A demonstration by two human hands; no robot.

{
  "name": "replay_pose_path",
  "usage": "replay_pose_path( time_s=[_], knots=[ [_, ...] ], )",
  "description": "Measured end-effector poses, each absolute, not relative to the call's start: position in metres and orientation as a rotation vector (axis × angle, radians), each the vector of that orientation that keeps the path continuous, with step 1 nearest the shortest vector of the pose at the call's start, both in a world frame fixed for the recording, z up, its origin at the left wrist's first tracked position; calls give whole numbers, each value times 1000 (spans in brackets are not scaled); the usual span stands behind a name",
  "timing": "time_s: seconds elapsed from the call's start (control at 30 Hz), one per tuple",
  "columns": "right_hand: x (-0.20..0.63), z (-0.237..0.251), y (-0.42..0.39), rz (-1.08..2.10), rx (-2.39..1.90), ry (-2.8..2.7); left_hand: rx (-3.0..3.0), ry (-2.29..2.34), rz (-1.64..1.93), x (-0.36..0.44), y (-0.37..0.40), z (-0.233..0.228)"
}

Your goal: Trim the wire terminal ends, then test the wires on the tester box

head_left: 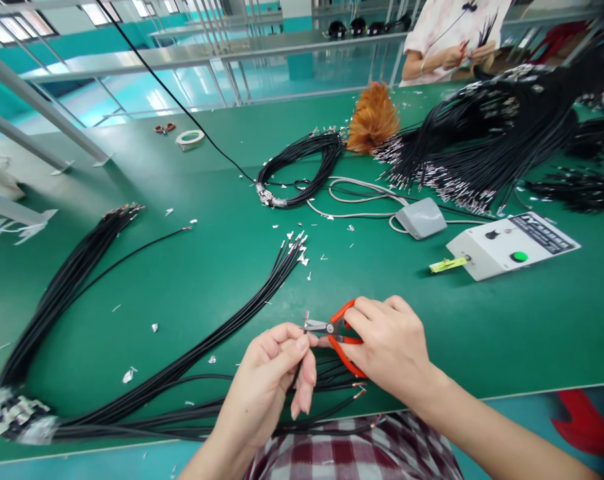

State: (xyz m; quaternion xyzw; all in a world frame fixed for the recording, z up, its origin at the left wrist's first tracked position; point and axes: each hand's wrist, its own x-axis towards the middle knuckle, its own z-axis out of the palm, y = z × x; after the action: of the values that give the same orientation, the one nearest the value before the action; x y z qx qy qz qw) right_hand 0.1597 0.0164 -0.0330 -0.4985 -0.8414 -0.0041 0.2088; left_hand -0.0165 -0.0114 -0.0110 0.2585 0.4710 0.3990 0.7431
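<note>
Between the thumb and fingers of my left hand is the end of a black cable, its stripped tip pointing up. My right hand grips small cutting pliers with orange-red handles. Their metal jaws lie across the cable tip, right beside my left fingertips. Whether the blades touch the wires is too small to tell. Under and behind my hands runs a bundle of black cables, some with stripped ends near the table's front edge. White connectors gather the bundle at the lower left.
A white control box with a green button stands right, near a grey adapter. A coiled cable, an orange-brown brush and a large cable heap lie farther back. Scraps dot the green table. A co-worker stands opposite.
</note>
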Motion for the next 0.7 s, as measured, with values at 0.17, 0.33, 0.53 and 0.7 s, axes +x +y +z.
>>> replay_pose_path(
  time_s=[0.17, 0.33, 0.53, 0.7],
  knots=[
    [163, -31, 17, -71, -1373, -2401, 573, 1060, 867, -16, -12, -11],
    [166, -30, 20, -39, -1300, -2454, 569, 1067, 856, -17, -12, -13],
    [168, -24, 24, 322, -1366, -2259, 564, 1035, 864, -18, -13, -12],
    [165, -27, 22, 233, -1353, -2329, 564, 1048, 861, -18, -14, -11]
  ],
)
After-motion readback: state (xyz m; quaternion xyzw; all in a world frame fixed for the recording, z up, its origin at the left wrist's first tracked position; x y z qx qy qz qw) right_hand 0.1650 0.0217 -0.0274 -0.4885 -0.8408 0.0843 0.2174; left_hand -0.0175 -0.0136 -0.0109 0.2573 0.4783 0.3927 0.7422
